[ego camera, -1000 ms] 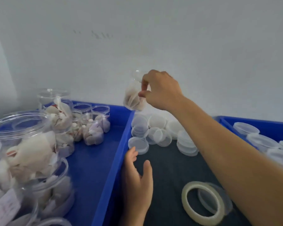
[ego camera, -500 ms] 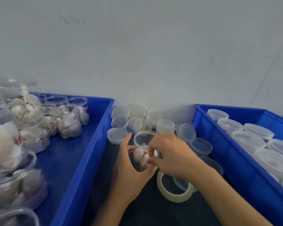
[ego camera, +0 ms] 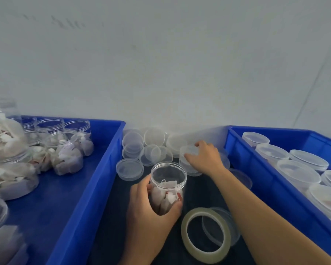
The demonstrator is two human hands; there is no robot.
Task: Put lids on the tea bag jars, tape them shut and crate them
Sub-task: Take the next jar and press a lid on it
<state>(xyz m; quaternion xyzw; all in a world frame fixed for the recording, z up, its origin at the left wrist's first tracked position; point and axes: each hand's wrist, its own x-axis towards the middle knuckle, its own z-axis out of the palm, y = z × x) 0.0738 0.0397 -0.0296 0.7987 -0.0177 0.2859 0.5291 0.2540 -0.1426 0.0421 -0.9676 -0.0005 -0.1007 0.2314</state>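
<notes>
Dark mat [ego camera: 111,222] between blue crates: left hand [ego camera: 149,209] grips the open jar [ego camera: 168,186] upright; right hand [ego camera: 204,157], fingers curled, clasps a lid [ego camera: 188,150] beyond. No legible writing.

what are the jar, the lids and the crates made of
Jar: clear glossy plastic, probably; the tea bags show through its wall. Lids: thin translucent plastic, slightly frosted, with dark table visible through them. Crates: opaque blue moulded plastic with a smooth sheen on the rims. Glass for the jar can't be ruled out.
</notes>
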